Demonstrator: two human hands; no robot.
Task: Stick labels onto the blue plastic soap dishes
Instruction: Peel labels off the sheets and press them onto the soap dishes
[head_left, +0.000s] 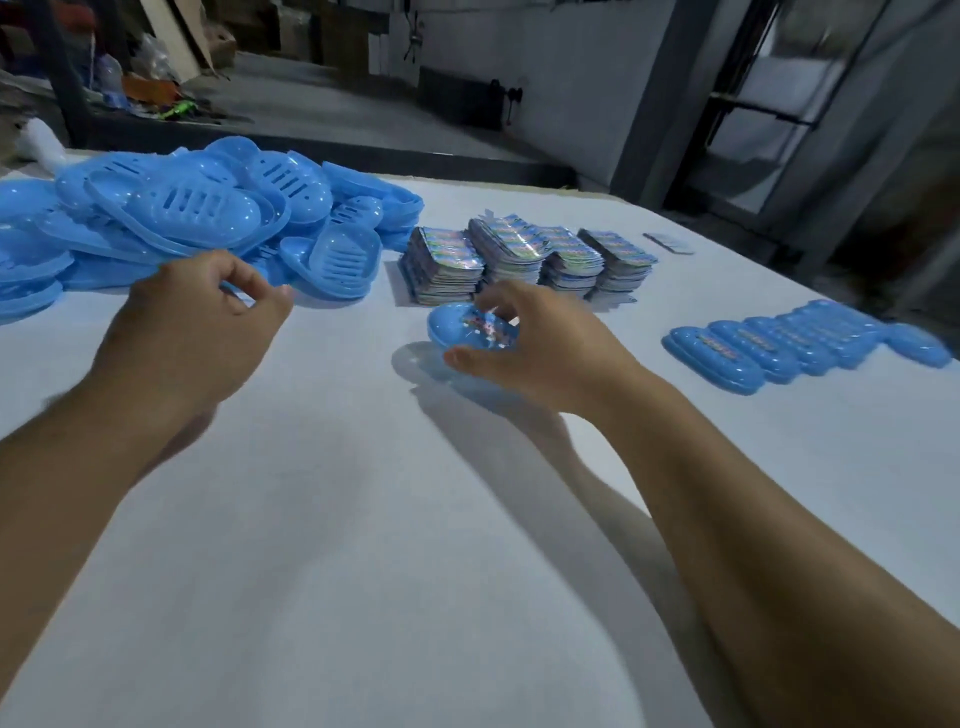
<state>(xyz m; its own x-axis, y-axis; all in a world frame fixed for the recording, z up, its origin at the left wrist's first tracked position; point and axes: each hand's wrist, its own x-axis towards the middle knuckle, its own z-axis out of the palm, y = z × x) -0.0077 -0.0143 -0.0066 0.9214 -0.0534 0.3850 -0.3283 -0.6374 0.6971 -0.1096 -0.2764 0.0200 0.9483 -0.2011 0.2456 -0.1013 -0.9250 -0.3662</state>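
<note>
Centre of the frame, right hand (524, 345) grips a blue soap dish (462, 325) just above the white table (363, 519), thumb under the near rim, fingers curled over the far rim. A shiny label (485, 325) sits inside the dish, partly hidden by the fingers; cannot tell if it is fully pressed down.

Left hand (208, 317), centre left, is loosely curled at the near edge of the pile of unlabelled dishes (197, 213) filling the upper left. Fingertips look pinched near a blue rim, but blur and the fingers hide the contact, so cannot tell if it holds anything.

Four stacks of label sheets (524, 260) stand just beyond the held dish. Row of labelled dishes (779, 343), overlapping like shingles, lies at right of frame. A small flat card (669, 243) lies upper right, past the stacks.

Likely step: finished dish heading to the row, other hand fetching the next one.

Risks:
- label edge lifts if not rubbed flat, fingers on it could skew it
- two-point grip on smooth plastic, dish could slip or tip
- the held dish is near the stacks, so a swing of that hand could knock the top sheets
- tugging one dish from the tangled pile could drag others off.
</note>
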